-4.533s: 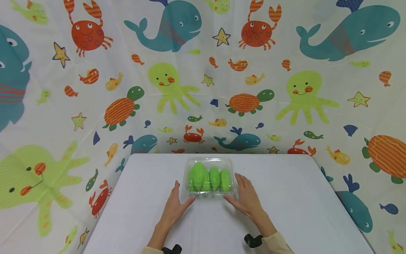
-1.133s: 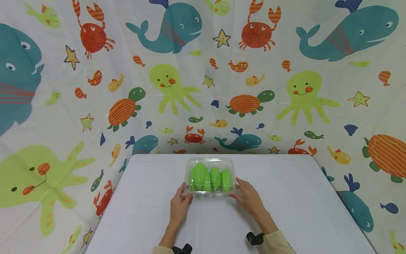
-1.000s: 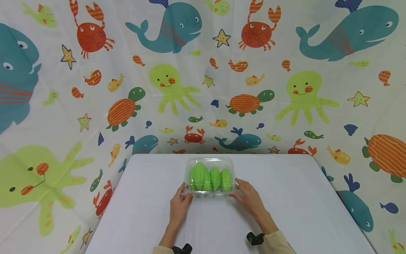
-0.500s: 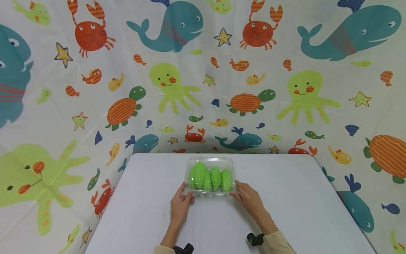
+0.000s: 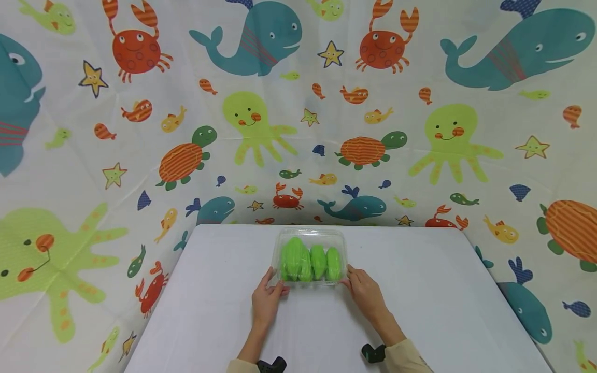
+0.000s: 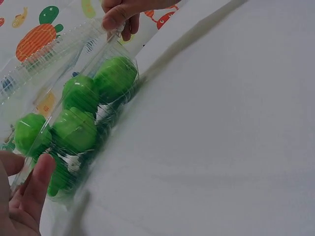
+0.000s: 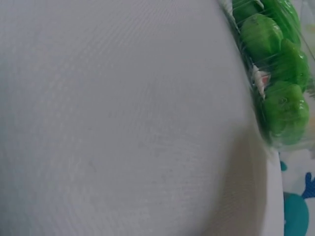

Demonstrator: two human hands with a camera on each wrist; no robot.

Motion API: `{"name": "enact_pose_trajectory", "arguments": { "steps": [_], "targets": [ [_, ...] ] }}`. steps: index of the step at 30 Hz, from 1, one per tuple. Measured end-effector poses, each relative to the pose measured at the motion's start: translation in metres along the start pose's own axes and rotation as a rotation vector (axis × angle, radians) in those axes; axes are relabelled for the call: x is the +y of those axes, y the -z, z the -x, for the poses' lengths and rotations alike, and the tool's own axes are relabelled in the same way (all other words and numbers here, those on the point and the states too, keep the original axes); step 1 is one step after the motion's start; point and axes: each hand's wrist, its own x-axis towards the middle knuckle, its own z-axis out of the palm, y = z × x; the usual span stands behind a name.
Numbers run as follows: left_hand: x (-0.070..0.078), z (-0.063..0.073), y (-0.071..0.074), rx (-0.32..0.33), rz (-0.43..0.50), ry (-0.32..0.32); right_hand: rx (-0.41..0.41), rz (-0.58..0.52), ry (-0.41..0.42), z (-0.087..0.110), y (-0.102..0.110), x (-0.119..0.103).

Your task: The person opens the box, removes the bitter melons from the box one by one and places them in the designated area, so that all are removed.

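A clear plastic clamshell box (image 5: 311,234) sits near the back of the white table, with several green, oblong, lobed vegetables (image 5: 293,259) inside. At its front left corner my left hand (image 5: 266,303) pinches the rim between thumb and fingers. My right hand (image 5: 367,292) grips the front right corner. In the left wrist view the left hand (image 6: 27,196) is at the near end of the box and the right hand (image 6: 125,14) at the far end, with the ribbed lid (image 6: 51,51) between. The right wrist view catches only the vegetables (image 7: 285,113) behind the plastic; its hand is out of frame.
The white tabletop (image 5: 224,259) runs to a straight back edge just behind the box. A cloth (image 5: 326,119) printed with sea animals hangs behind and along both sides. Black wrist devices (image 5: 373,353) sit by the sleeves.
Earlier both hands hovered spread beside the box; since then they have closed in on its front corners. Over the last second the box has barely shifted, and the head view has turned slightly.
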Motion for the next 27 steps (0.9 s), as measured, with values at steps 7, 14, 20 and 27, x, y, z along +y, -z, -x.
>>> {"name": "enact_pose_trajectory", "arguments": {
  "steps": [7, 14, 20, 27],
  "targets": [
    [0.010, 0.001, 0.003, -0.032, 0.051, 0.050, 0.072, 0.025, 0.020, 0.001, -0.006, -0.001],
    [0.003, -0.001, 0.004, -0.046, 0.145, 0.048, 0.125, 0.030, 0.035, 0.000, -0.009, -0.002],
    [0.005, -0.001, 0.005, -0.029, 0.151, 0.059, 0.137, 0.025, 0.050, -0.003, -0.011, -0.003],
    [0.004, -0.002, 0.005, -0.030, 0.164, 0.074, 0.180, 0.018, 0.064, -0.005, -0.013, -0.003]
  ]
}}
